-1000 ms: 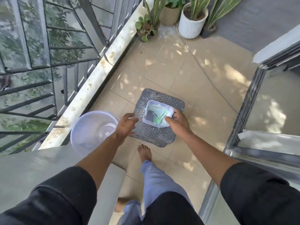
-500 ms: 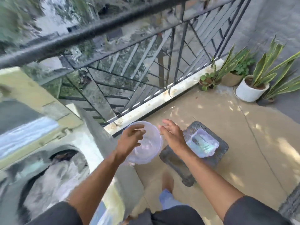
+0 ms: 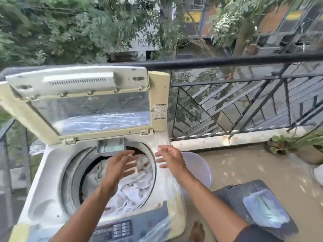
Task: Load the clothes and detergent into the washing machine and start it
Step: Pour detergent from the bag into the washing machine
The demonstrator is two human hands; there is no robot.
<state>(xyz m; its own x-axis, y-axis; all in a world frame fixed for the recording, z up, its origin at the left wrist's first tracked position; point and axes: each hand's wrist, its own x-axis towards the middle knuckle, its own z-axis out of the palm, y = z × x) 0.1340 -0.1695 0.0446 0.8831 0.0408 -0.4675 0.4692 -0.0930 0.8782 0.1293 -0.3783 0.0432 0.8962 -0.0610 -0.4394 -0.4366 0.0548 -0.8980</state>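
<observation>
A cream top-loading washing machine [image 3: 52, 172] stands in front of me with its lid [image 3: 78, 102] raised. White clothes [image 3: 132, 187] fill the drum. A small detergent drawer [image 3: 110, 145] is pulled out at the drum's back rim. My left hand [image 3: 118, 165] hovers over the drum with fingers spread, holding nothing. My right hand [image 3: 167, 158] is over the machine's right rim, also spread and empty. The control panel [image 3: 120, 230] faces me at the front edge. A clear detergent tub [image 3: 265, 207] rests on a dark stool [image 3: 230, 194] at lower right.
A pale plastic basin [image 3: 201, 168] sits on the tiled floor to the right of the machine. A black metal railing [image 3: 244, 102] runs behind. Potted plants [image 3: 297, 147] stand at the far right. My bare foot [image 3: 197, 232] is beside the machine.
My view swung left and up from the stool and tub to the open machine. Both hands left the tub and basin and moved over the drum, empty.
</observation>
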